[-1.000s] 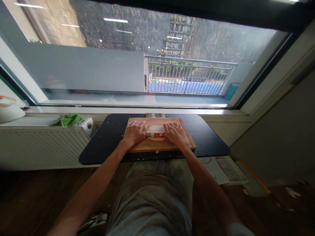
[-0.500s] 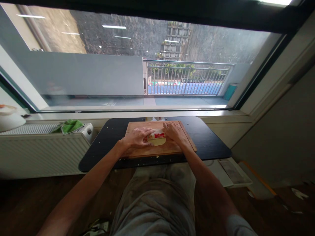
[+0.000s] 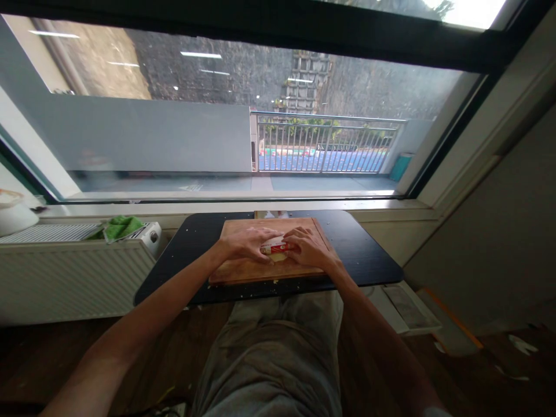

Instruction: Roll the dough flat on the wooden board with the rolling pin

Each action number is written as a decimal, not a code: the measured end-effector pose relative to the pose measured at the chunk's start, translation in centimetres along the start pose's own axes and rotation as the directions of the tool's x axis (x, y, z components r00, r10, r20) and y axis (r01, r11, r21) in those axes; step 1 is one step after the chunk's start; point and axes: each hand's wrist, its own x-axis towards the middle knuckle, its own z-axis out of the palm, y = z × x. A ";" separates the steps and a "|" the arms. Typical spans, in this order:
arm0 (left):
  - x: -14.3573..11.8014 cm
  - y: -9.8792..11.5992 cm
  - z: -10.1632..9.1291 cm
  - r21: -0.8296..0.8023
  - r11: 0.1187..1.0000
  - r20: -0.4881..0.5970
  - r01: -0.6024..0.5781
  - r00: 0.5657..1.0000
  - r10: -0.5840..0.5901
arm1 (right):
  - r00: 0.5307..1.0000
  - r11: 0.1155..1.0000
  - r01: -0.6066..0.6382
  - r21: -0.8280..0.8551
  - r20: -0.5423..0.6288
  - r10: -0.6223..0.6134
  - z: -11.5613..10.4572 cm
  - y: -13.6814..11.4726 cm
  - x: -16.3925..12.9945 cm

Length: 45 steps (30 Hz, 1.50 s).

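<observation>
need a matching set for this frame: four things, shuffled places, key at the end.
Things:
1. green cloth
2. red-and-white roll
3. wooden board
4. metal railing

Places:
A. between the left hand and the right hand
B. outside, beyond the window
C. on top of the radiator
D. flat on the black table

Pairs: 1-C, 2-A, 3-D, 4-B

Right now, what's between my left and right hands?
The head view shows a red-and-white roll between your left hand and right hand, over a pale flat piece.
</observation>
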 end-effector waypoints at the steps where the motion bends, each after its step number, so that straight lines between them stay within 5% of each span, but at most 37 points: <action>1: 0.4 0.1 -0.2 -0.019 1.000 0.019 -0.014 1.000 0.014 | 1.000 1.000 0.003 -0.022 0.026 -0.003 0.0 0.1 0.1; 10: 2.0 0.8 -1.5 0.018 0.996 0.110 0.083 0.990 -0.085 | 0.997 0.988 -0.063 -0.143 0.043 0.070 -1.0 3.1 -1.2; 18: 2.1 0.2 0.1 0.149 0.955 0.107 0.256 0.956 -0.273 | 0.978 0.978 -0.196 -0.068 -0.082 0.190 -0.3 5.0 -2.1; 25: 1.5 -0.1 0.5 0.048 0.993 0.012 0.109 0.994 -0.109 | 0.959 0.959 -0.267 -0.097 -0.122 0.255 0.3 3.7 -2.3; 37: 1.1 0.4 1.3 0.036 0.999 -0.094 0.030 0.995 -0.027 | 0.966 0.962 -0.251 -0.106 -0.095 0.241 0.4 3.5 -2.4; 45: 1.0 0.7 1.7 0.005 0.997 -0.124 0.074 0.990 -0.073 | 0.969 0.964 -0.236 -0.125 -0.099 0.225 0.3 3.4 -2.7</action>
